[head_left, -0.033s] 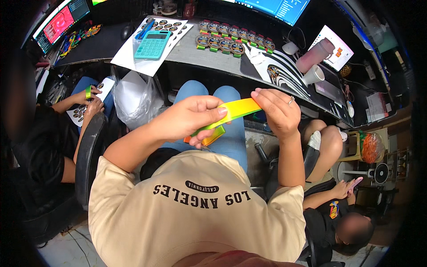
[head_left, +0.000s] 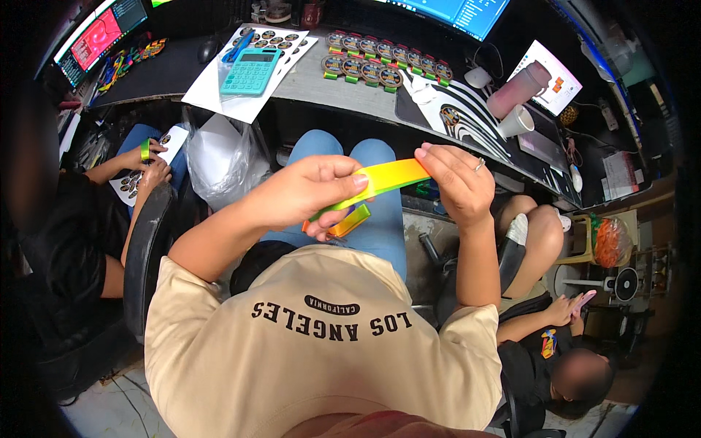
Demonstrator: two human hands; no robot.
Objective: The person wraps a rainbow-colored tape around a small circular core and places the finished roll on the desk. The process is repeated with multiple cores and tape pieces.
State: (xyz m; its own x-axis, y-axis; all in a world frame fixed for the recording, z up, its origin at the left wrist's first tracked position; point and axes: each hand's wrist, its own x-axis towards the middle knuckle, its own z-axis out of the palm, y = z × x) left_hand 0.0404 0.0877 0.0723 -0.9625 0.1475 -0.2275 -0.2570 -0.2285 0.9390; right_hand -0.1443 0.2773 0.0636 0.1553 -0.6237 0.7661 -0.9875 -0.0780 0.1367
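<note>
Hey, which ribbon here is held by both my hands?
The yellow ribbon, pinched by your left hand and right hand. The co-worker's green ribbon is at their hand; the desk ribbons lie untouched.

Left hand (head_left: 325, 191) pinches, thumb (head_left: 352, 185) uppermost; right hand (head_left: 461, 182) seemingly pinches too, fingers (head_left: 447, 163) together.

Long grey-topped bench (head_left: 299, 91) runs across the far side. Black chair (head_left: 148, 263) stands at left; pale tiled floor (head_left: 120, 407) shows below.
</note>
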